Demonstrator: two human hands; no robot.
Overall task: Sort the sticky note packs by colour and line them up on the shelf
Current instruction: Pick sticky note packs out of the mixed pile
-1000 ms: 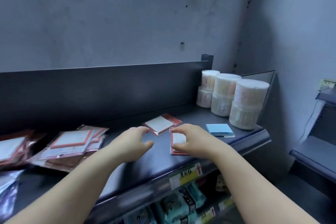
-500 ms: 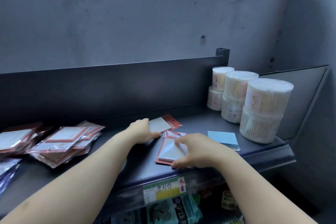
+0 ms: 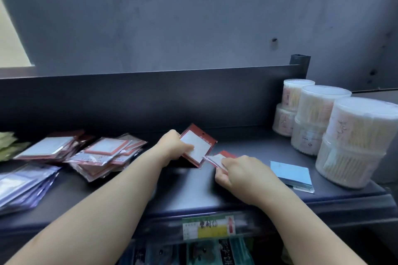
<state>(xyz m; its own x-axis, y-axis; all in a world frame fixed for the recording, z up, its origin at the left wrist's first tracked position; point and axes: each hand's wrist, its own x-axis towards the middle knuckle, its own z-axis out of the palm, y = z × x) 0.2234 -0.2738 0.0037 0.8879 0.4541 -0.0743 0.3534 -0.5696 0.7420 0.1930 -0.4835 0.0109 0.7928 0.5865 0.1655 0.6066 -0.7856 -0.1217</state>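
Observation:
On the dark shelf [image 3: 193, 191] my left hand [image 3: 172, 147] pinches a red-bordered sticky note pack [image 3: 199, 144] by its near left edge, its far end tilted up. My right hand [image 3: 241, 175] grips a second red-bordered pack [image 3: 217, 158], mostly hidden under my fingers, just right of the first. A blue pack [image 3: 290, 173] lies flat to the right of that hand. Two loose heaps of red-bordered packs [image 3: 103, 153] lie at the left, and a pile of purple packs [image 3: 23, 185] sits at the near left.
Three stacked clear tubs of cotton swabs [image 3: 318, 118] stand at the shelf's right end. A low dark back panel [image 3: 150, 97] runs behind the shelf. A price label [image 3: 207, 227] hangs on the front edge, with packaged goods below. Something pale green [image 3: 6, 144] shows at far left.
My left hand has taken hold of the far red pack and lifted its edge. My right hand has raised the nearer red pack off the shelf and curled round it. The camera has moved closer.

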